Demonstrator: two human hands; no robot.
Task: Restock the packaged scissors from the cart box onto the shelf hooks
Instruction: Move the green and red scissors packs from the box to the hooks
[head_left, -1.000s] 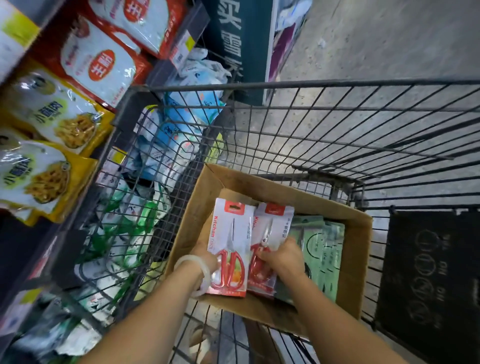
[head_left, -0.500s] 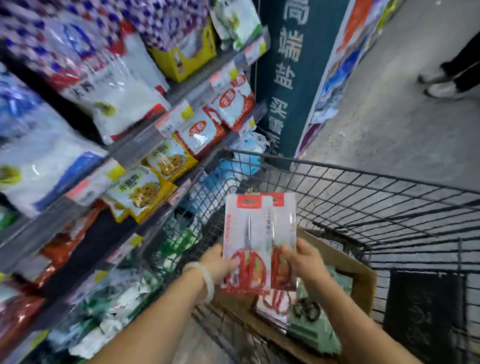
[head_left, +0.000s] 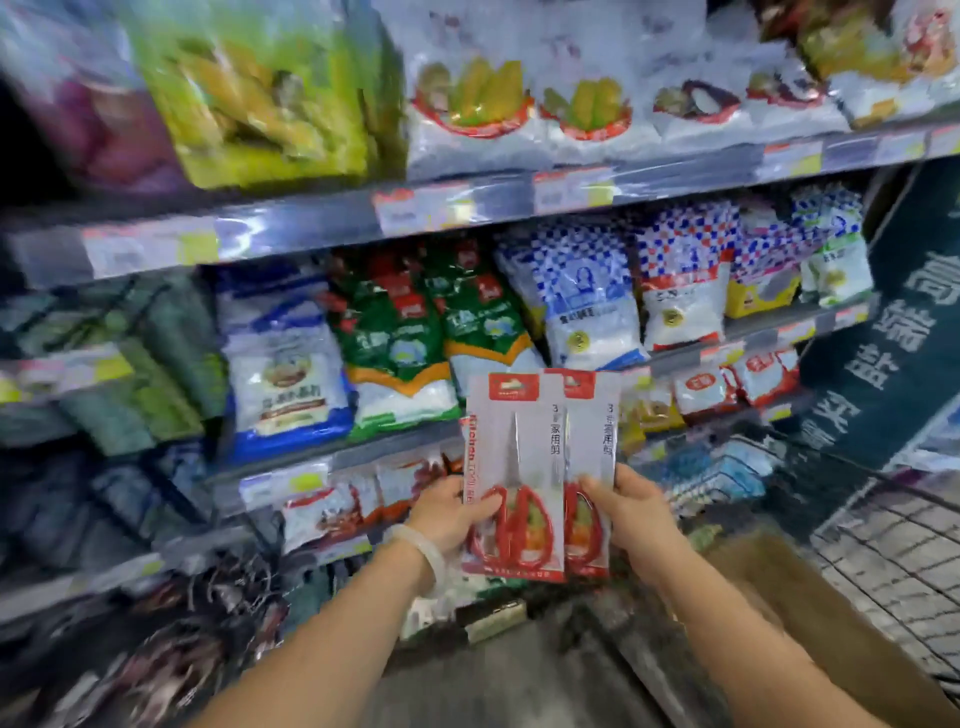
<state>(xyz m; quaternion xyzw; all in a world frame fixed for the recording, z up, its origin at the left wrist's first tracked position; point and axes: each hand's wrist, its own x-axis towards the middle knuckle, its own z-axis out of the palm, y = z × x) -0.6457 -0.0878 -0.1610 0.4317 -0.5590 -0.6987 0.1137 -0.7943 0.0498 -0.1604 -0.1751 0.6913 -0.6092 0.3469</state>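
**Packaged scissors held up before the shelves, no hook yet in sight**

Packaged scissors, two carded packs overlapped like a fan, are held upright in front of the shelves. The left hand is closed on the lower left edge of the front pack, thumb pressed across the red handles; the right hand is closed on the lower right edge of the rear pack, thumb on its face. Both grips are pinching, not spread.

Above the grips, the red header strips of the cards stand free, and that is where a hang hole would be expected; the hole itself cannot be made out. Beyond the grips, bagged goods fill the shelves, and no hook can be seen among them. Below and to the right of the right grip, a brown shape, probably the cart box, and the wire cart are blurred.

The packs are judged light and flat, with stiff card and a slick plastic face, so slipping between the two is likely. The low hold suits carrying; for hanging, one pack would better be taken near its top, so the header can be steered onto a hook.
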